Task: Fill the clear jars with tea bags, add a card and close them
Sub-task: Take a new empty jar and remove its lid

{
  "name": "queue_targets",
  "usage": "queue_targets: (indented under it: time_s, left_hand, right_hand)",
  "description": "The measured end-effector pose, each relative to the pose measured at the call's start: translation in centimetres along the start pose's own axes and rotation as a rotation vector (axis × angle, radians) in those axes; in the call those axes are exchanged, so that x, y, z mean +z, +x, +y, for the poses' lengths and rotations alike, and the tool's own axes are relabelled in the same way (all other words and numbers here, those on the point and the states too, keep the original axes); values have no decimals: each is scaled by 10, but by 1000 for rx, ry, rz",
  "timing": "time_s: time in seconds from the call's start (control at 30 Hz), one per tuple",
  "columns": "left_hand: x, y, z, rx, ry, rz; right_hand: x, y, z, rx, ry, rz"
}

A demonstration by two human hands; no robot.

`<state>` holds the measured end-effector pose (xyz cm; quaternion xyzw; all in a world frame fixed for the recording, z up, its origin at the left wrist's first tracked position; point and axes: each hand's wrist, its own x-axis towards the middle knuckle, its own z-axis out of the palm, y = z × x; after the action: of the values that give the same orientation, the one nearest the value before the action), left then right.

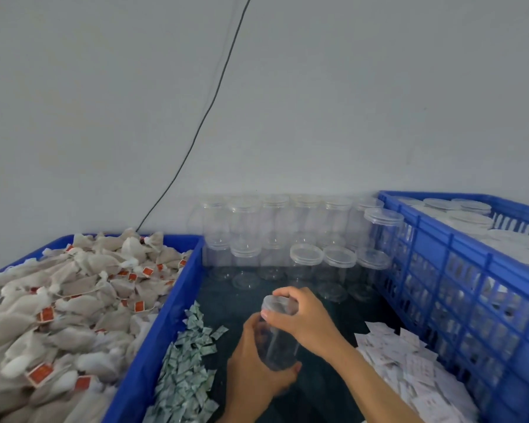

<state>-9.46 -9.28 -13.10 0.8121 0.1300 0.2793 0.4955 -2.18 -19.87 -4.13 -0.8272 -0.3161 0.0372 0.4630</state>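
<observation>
Gripping the body of a clear, empty plastic jar (278, 346) from below, the left hand (254, 367) holds it above the dark tabletop (226, 300), while the right hand (303, 319) clasps its clear round lid (277, 305). Beyond them stand rows of lidded clear jars (290, 239) against the wall.

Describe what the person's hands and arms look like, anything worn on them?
Both are bare: the left hand and right hand wear no gloves, rings or watch that can be seen. The forearms show no sleeves as far as the frame reaches. Fingernails look short and unpainted.
</observation>
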Motion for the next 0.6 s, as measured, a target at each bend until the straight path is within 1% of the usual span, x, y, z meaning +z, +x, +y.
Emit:
queue_targets:
  time_s: [0.1, 0.17, 0.2, 0.27, 0.33, 0.37, 0.4, 0.43, 0.47, 0.53, 0.6]
  left_hand:
    - [-16, -2, 2, 0, 36, -90]
    - [-27, 0, 5, 1, -36, -171]
    - [-32, 2, 6, -13, -111, -225]
    - [-42, 5, 4, -78, -331, -393]
    - [-54, 4, 5, -131, -525, -635]
    - [-57, 3, 5, -141, -597, -744]
    - [-59, 1, 5, -142, -649, -817]
    - [-59, 1, 4, -142, -657, -829]
    - [-58, 0, 6, -141, -629, -773]
    - [-53, -2, 9, -133, -510, -552]
    - [-48, -2, 8, -104, -402, -354]
  right_hand:
    - [3, -4, 5, 18, 48, -17]
    - [3, -4, 4, -8, 74, -32]
    - [1, -4, 2, -30, 92, -58]
    - [-6, -3, -4, -68, 147, -172]
    - [-15, -3, -10, -115, 229, -359]
    - [-19, -3, -12, -138, 273, -449]
    - [-24, -4, -13, -154, 306, -513]
    - [-29, -4, -15, -159, 323, -553]
    - [-34, -3, -15, -153, 319, -571]
    - [-41, -1, -18, -99, 257, -546]
    - [-37, 0, -20, 22, 118, -439]
